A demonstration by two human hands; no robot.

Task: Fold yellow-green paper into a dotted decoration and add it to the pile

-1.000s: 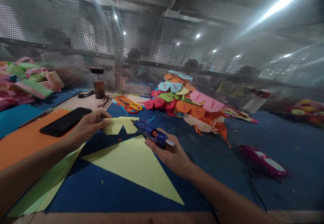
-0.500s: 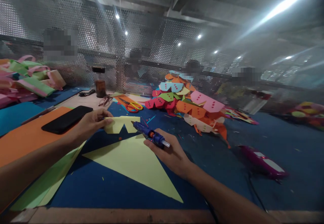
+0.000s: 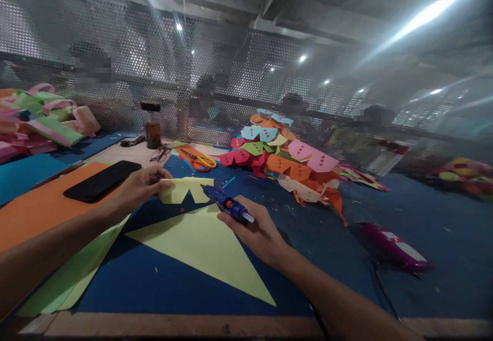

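My left hand [image 3: 144,184] pinches the left end of a small pale yellow paper piece [image 3: 179,191] that has a V-shaped notch in its lower edge. My right hand [image 3: 258,228] is wrapped round a blue glue gun [image 3: 227,202], its nozzle at the upper right corner of that piece. Below both hands a large pale yellow paper triangle [image 3: 208,246] lies on the blue table surface [image 3: 127,284].
A black phone [image 3: 102,181] rests on orange paper [image 3: 42,207]. Behind are scissors [image 3: 198,161], a jar [image 3: 152,125] and a pile of coloured cut paper [image 3: 288,158]. At the right lies a purple device [image 3: 396,248] with a cord. Several people are beyond the mesh.
The view has shifted slightly, so things on the right appear a little further left. Both hands keep their holds, with the nozzle still at the paper's corner.
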